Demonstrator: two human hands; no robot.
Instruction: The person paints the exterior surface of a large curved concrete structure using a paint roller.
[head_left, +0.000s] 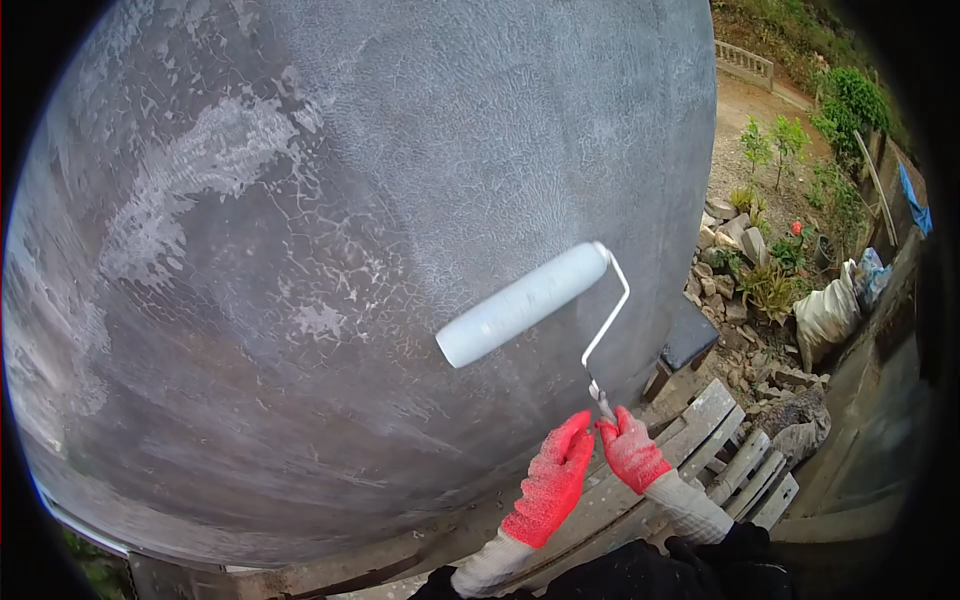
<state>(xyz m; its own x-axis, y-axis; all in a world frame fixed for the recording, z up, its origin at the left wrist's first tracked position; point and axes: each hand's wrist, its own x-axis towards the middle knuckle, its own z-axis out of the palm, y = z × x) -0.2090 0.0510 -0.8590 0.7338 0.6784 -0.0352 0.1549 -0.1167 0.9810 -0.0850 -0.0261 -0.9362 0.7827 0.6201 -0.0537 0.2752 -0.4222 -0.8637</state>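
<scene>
A paint roller with a long pale sleeve (525, 304) lies slantwise against, or very close to, the grey wall (300, 450). Its white bent wire frame (619, 304) runs down to a handle (602, 405). My right hand (634, 450), in a red-coated knit glove, grips that handle; the lower end is hidden in the fist. Just left of it is my left hand (553, 476), in a matching glove, with fingers loosely curved and nothing visible in them. Whitish patches and a fine crackle pattern cover parts of the wall, with a paler band at the upper middle.
Paint-spotted wooden planks (697, 427) lie below at the right. Beyond them are a dark block (688, 334), stone rubble (724, 285), a white sack (825, 311) and green plants (776, 142). A concrete wall (862, 420) bounds the right side.
</scene>
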